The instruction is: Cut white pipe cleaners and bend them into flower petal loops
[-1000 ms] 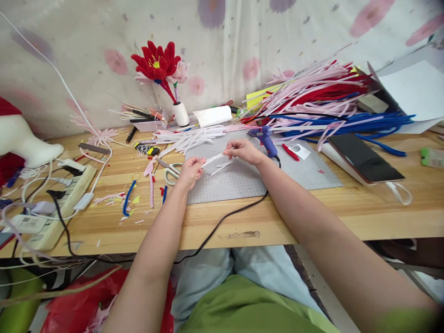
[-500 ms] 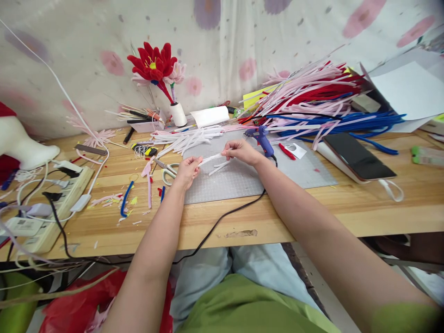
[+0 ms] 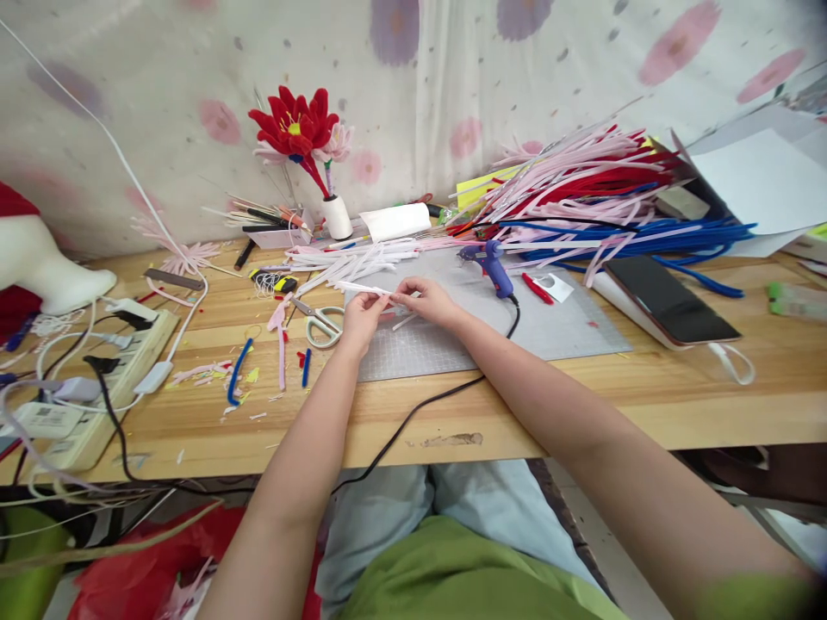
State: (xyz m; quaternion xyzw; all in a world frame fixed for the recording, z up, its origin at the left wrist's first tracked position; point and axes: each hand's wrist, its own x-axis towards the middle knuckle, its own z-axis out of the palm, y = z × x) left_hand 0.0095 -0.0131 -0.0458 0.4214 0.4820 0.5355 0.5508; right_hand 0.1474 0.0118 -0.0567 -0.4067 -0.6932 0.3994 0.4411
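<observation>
A white pipe cleaner (image 3: 354,287) is pinched in the fingers of my left hand (image 3: 364,320), and its free end sticks out to the left above that hand. My right hand (image 3: 427,303) is closed on the same pipe cleaner, its fingertips meeting those of the left. Both hands hover over the grey cutting mat (image 3: 445,349). Under the right hand lies a short white piece (image 3: 406,322), partly hidden. Scissors with pale handles (image 3: 323,327) rest just left of my left hand. A purple glue gun (image 3: 492,267) lies beyond my right hand.
White pipe cleaners (image 3: 371,258) lie behind the hands; a pink, red and blue heap (image 3: 581,194) fills the back right. A red flower (image 3: 295,125) stands in a white holder (image 3: 336,217). A phone (image 3: 672,297) sits right, a power strip (image 3: 122,387) left. A black cord (image 3: 419,409) crosses the front.
My hands have come together, the right one moving left and the left one slightly right. The pipe cleaner, earlier stretched between them, now juts out to the left.
</observation>
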